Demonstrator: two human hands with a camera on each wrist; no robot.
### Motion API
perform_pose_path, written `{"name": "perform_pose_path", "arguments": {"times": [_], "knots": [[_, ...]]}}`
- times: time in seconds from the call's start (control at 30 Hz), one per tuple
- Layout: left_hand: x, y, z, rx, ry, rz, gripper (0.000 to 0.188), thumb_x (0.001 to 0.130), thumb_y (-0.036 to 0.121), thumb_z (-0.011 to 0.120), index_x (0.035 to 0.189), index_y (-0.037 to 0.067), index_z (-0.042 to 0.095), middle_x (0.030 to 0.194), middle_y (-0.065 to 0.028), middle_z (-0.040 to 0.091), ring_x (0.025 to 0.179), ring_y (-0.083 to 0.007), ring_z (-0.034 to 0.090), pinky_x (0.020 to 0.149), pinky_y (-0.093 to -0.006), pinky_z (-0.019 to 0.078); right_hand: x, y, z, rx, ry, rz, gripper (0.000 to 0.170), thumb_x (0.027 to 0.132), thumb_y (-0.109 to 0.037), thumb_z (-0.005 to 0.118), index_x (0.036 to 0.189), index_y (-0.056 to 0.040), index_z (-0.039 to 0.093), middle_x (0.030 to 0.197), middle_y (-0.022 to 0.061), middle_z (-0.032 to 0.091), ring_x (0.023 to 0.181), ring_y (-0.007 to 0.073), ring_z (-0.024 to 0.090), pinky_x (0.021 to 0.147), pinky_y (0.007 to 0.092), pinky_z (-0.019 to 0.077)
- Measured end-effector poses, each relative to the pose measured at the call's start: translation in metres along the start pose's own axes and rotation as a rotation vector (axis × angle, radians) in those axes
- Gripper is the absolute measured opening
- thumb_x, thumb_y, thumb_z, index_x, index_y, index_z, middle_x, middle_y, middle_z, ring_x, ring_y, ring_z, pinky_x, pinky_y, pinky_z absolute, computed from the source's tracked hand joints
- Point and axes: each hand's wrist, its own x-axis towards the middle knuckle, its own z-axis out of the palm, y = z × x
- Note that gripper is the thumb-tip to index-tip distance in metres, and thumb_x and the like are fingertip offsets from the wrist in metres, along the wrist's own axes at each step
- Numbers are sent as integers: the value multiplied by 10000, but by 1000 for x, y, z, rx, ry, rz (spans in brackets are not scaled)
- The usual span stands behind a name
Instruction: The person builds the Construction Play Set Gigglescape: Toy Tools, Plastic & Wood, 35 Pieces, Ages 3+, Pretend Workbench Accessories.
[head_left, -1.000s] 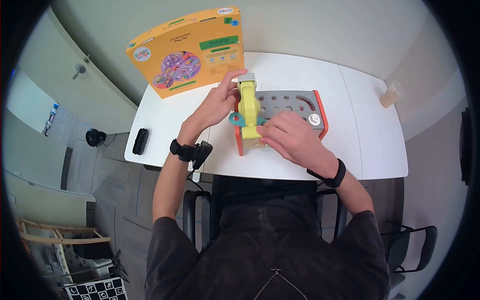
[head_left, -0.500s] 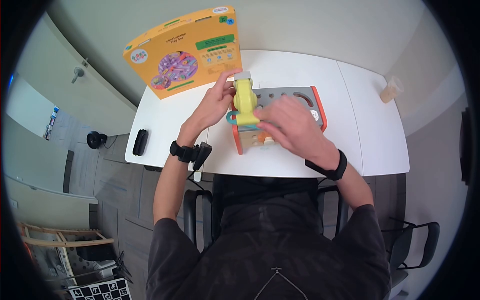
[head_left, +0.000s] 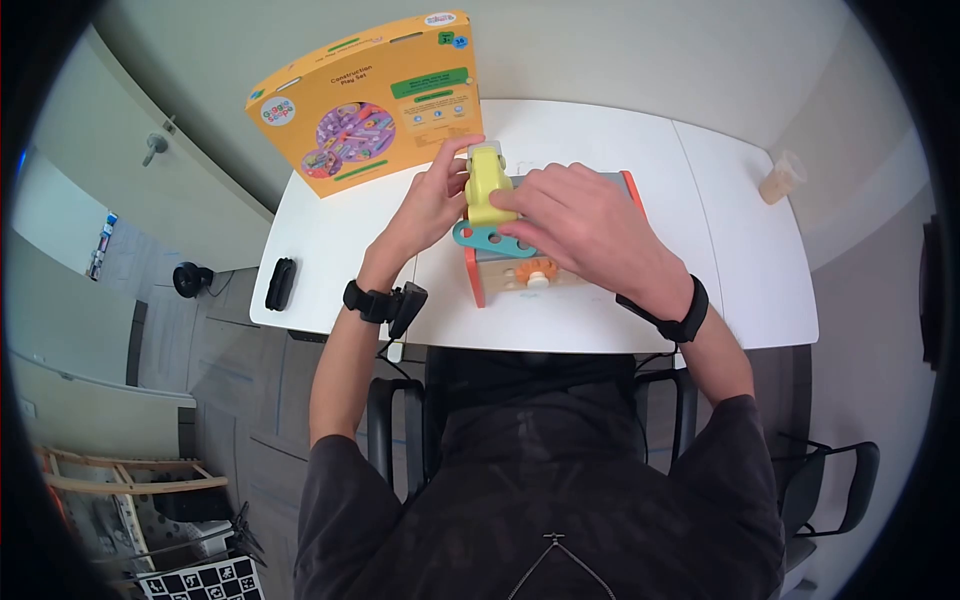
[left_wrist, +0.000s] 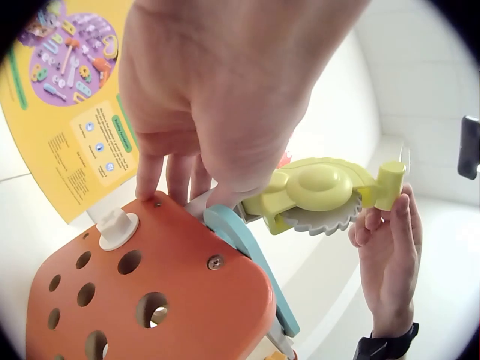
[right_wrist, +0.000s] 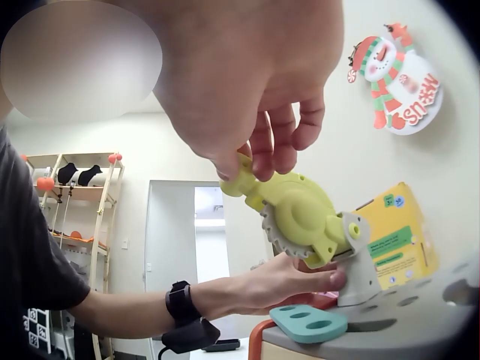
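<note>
A yellow-green toy saw [head_left: 488, 190] with a grey toothed blade is hinged on a grey stand [right_wrist: 358, 281] at the left end of a toy workbench [left_wrist: 210, 319]. My right hand [head_left: 590, 225] pinches the saw's handle, which is tilted up off the bench top. Low at the stand, my left hand [head_left: 430, 205] grips it with the thumb, its fingertips reaching the orange side panel. Below the raised blade, a teal strip [head_left: 478, 238] with holes lies across the bench's near left corner.
Behind the left hand stands a yellow play set box [head_left: 370, 110]. A black case [head_left: 281, 284] lies at the table's left edge, a plastic cup [head_left: 783, 180] at the right. An orange gear [head_left: 522, 270] sits on the bench front, a white bolt [left_wrist: 116, 229] on its side panel.
My right hand has raised the saw by its handle, swinging it up from the bench top, and the teal strip shows more fully. The left hand has stayed at the stand.
</note>
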Motion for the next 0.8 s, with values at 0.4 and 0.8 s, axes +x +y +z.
{"name": "perform_pose_path", "arguments": {"times": [0.4, 0.8], "knots": [[0, -5, -2, -21, -33, 4, 719, 994, -115, 640, 1593, 151, 346, 1411, -174, 640, 1272, -227, 663, 1081, -355, 545, -30, -2, 16, 100, -20, 12, 249, 982, -241, 748, 1145, -63, 685, 934, 49, 645, 869, 232, 643, 762, 379, 497], [-5, -1, -1, -72, -41, -3, 818, 935, -190, 437, 1650, 187, 312, 1434, -198, 623, 1350, -269, 635, 1061, -338, 510, -50, 0, 43, 123, 43, 15, 236, 968, -212, 768, 1145, -72, 700, 878, 42, 600, 808, 209, 606, 728, 364, 484]]}}
